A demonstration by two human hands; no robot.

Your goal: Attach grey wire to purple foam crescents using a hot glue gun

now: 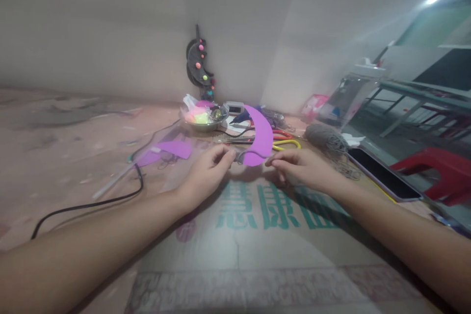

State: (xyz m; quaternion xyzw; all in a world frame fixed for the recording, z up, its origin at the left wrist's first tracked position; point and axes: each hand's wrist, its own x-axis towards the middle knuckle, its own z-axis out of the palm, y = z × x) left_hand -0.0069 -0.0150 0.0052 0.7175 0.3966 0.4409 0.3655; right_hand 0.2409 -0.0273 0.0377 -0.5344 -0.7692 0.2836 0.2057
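My left hand [215, 167] pinches the lower tip of a purple crescent cutout [263, 132], which stands up between my hands. Some grey yarn [240, 156] is wound round that tip. From there a strand runs across the crescent to my right hand [298, 164], whose thumb and fingertips are closed on it. Beyond my right wrist, a ball of grey yarn [324, 137] lies with loose loops beside it. Purple offcuts [165, 151] are on the table to the left of my left hand.
Behind the crescent are a bowl of colourful bits [201, 125] and red- and yellow-handled tools [289, 144]. A grey crescent decoration with pompoms [198, 64] stands against the wall. A phone [382, 171] lies right; a black cable [91, 201] and glue stick [114, 181] lie left.
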